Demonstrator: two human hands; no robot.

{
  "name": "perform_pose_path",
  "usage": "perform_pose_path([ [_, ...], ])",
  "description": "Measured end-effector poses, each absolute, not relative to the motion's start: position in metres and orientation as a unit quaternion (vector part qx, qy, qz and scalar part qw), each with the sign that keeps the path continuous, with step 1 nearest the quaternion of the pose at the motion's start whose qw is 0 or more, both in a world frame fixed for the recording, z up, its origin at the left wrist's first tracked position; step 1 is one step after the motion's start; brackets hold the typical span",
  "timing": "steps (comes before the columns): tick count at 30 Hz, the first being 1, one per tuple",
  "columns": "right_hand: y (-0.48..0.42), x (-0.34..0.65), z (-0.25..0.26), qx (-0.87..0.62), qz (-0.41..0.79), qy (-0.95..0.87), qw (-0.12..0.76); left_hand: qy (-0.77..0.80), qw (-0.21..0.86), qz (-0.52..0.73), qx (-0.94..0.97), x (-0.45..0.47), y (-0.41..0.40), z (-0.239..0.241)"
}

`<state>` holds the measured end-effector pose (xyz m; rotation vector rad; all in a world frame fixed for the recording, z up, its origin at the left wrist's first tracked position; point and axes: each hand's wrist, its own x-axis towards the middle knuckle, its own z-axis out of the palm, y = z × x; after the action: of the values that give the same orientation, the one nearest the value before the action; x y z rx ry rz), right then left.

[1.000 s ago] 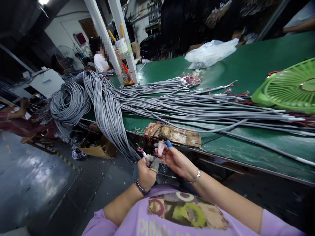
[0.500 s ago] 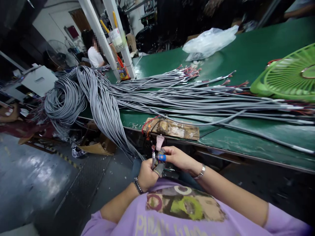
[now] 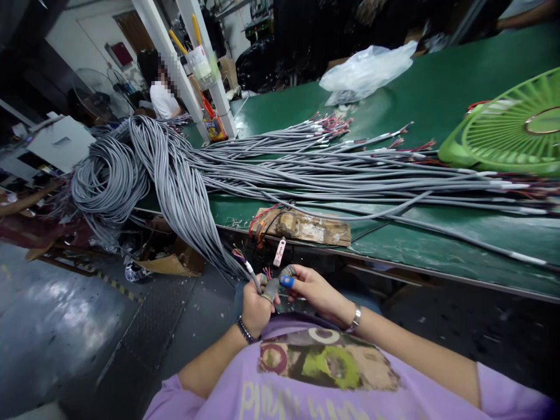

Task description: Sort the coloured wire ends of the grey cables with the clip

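Note:
A grey cable (image 3: 252,275) is gripped in my left hand (image 3: 257,306); its stripped end fans out in thin coloured wires beyond a white band. More fine wires (image 3: 267,272) stick up by the grey-covered thumb of that hand. Close beside it, my right hand (image 3: 317,290) has its thumb and forefinger pinched together, with blue tape on the thumb and a grey cover on a fingertip. What sits in that pinch is hidden. A pale pink tag (image 3: 279,252) hangs just above my hands, below the wooden block (image 3: 301,226) at the bench edge.
Many grey cables (image 3: 271,175) lie along the green bench (image 3: 459,245), and a thick bundle (image 3: 184,192) droops over its edge. A coiled bundle (image 3: 109,181), a green fan (image 3: 516,128), a clear plastic bag (image 3: 367,73) and white posts (image 3: 195,70) stand around. A seated person (image 3: 164,99) is behind.
My left hand has shifted slightly left, and a cable end with fanned coloured wires now tilts out from it. My right hand has drawn a little apart from it, uncovering the tag.

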<state>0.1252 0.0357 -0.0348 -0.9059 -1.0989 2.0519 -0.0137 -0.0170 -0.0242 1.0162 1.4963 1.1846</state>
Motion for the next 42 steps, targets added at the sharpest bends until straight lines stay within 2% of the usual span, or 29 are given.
perform_pose_path([
  [5,0.039,0.120,-0.027,-0.351,0.758,-0.446,0.322,0.590,0.493,0.453,0.450,-0.015,-0.019,-0.024],
  [11,0.041,0.119,-0.028,-0.370,0.745,-0.455,0.317,0.590,0.476,0.542,0.362,-0.013,-0.021,-0.029],
  [15,0.045,0.121,-0.034,-0.408,0.758,-0.381,0.338,0.570,0.470,0.594,0.318,-0.012,-0.020,-0.021],
  [18,0.050,0.123,-0.033,-0.383,0.795,-0.306,0.357,0.555,0.468,0.616,0.306,-0.009,-0.017,-0.014],
  [23,0.063,0.117,-0.018,-0.349,0.832,-0.266,0.341,0.553,0.468,0.612,0.318,-0.002,-0.010,-0.010],
  [28,0.073,0.112,-0.014,-0.327,0.827,-0.265,0.371,0.543,0.474,0.619,0.314,0.003,-0.003,-0.008],
  [33,0.069,0.114,-0.015,-0.269,0.852,-0.261,0.365,0.534,0.493,0.623,0.289,0.005,0.001,-0.007],
  [42,0.069,0.106,-0.018,-0.266,0.836,-0.258,0.403,0.536,0.517,0.604,0.284,0.009,-0.003,-0.015],
])
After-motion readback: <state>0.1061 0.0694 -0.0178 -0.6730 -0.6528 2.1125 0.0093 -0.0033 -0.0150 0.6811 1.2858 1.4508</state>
